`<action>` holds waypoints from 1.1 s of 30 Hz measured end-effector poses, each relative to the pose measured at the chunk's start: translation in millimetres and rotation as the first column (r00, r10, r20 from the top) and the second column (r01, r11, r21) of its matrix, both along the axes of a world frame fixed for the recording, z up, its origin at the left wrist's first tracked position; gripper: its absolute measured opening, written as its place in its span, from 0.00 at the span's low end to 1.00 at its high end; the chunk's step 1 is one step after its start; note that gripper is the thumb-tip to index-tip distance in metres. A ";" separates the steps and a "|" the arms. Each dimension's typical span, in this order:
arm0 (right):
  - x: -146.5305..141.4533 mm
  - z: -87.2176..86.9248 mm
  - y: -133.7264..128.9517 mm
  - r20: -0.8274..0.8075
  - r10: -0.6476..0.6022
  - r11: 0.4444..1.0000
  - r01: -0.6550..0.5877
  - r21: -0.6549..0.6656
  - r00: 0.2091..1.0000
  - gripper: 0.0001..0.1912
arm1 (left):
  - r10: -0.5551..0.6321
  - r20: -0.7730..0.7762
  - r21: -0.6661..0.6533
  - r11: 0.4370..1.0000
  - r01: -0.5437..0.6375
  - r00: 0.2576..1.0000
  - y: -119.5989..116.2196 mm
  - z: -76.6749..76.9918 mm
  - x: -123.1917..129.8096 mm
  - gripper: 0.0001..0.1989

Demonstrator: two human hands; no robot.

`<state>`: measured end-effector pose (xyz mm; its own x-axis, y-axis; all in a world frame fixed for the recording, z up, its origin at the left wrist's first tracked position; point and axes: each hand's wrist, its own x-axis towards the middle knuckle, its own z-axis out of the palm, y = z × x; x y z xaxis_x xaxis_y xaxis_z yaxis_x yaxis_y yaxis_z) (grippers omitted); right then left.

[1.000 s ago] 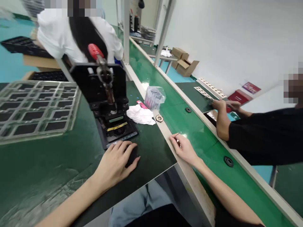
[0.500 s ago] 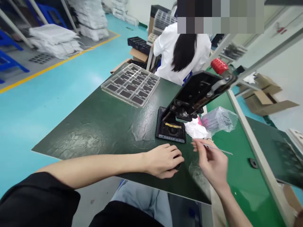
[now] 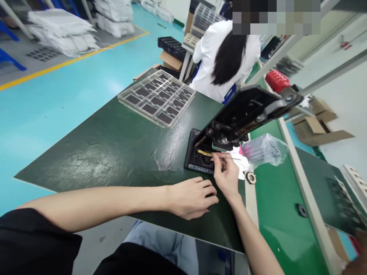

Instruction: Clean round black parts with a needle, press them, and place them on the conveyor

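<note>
Right hand (image 3: 226, 179) has moved from beside the white wipe (image 3: 243, 162) to just right of the black base plate (image 3: 197, 160) of a hinged bench press, with its fingertips close to the plate's edge. Thumb and fingers are pressed together, pinching slender metal tweezers (image 3: 231, 157), whose tip now reaches left from the hand to a yellow strip (image 3: 204, 152) on the plate; in the earlier frame, the tweezers pointed away over the green conveyor belt (image 3: 276, 221). A small round ring (image 3: 251, 177), hidden earlier, lies just right of the right hand. Left hand (image 3: 192, 198) stays curled over a dark object (image 3: 213, 195), just below the right hand; whether it grips or only rests cannot be told. Tweezers are thin, straight and bright. Beyond the right hand, the press's raised black lid (image 3: 243, 110) with its red handle (image 3: 276, 81) tilts above the plate. A clear tray with 12 or more dark-filled pockets (image 3: 157, 97) lies on the dark green mat (image 3: 86, 164), well left of the left hand.
</note>
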<state>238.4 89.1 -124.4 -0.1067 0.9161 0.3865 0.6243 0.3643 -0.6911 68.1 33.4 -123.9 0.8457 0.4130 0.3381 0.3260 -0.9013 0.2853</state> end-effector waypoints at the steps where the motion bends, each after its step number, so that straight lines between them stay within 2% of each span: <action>1: -1.2 0.3 0.4 0.008 -0.002 1.000 0.002 0.011 1.000 0.13 | 0.014 -0.010 0.004 1.000 -0.014 1.000 0.1 0.6 -0.6 0.14; 8: -6.1 4.5 2.9 0.053 0.000 0.998 -0.003 0.056 0.999 0.11 | 0.195 -0.062 -0.018 0.980 -0.196 0.979 1.3 1.4 -1.9 0.27; 13: -9.4 3.2 4.3 0.037 -0.025 0.999 0.023 0.043 0.999 0.13 | 0.209 -0.050 -0.072 0.974 -0.213 0.977 3.4 1.5 -3.3 0.26; 15: -9.5 3.3 7.0 -0.045 -0.023 1.000 0.023 0.001 0.999 0.15 | 0.196 -0.040 -0.085 0.976 -0.199 0.980 3.4 1.6 -4.4 0.24; 18: -3.1 11.5 6.8 -0.273 -0.080 0.995 0.061 -0.077 0.959 0.19 | 0.187 -0.027 -0.102 0.977 -0.189 0.982 2.9 1.5 -5.7 0.23; 20: 5.6 21.3 -2.6 -0.352 -0.100 0.990 0.057 -0.131 0.931 0.21 | 0.193 -0.016 -0.113 0.975 -0.194 0.981 2.8 1.3 -6.2 0.24; 24: 23.0 30.5 -46.4 -0.287 -0.055 0.969 -0.018 -0.244 0.956 0.18 | 0.225 0.022 -0.102 0.970 -0.222 0.974 3.1 0.5 -6.1 0.28; 28: 29.9 14.0 -89.3 -0.218 -0.131 0.964 0.072 -0.258 0.967 0.16 | 0.254 0.053 -0.113 0.962 -0.247 0.966 2.2 -1.7 -5.9 0.30; 30: 30.1 4.3 -98.5 -0.188 -0.132 0.963 0.082 -0.255 0.973 0.14 | 0.274 0.055 -0.140 0.954 -0.265 0.960 1.4 -2.6 -5.8 0.30; 33: 29.3 -2.0 -99.2 -0.145 -0.094 0.964 0.054 -0.261 0.985 0.13 | 0.297 0.051 -0.171 0.943 -0.285 0.954 1.1 -3.4 -5.8 0.30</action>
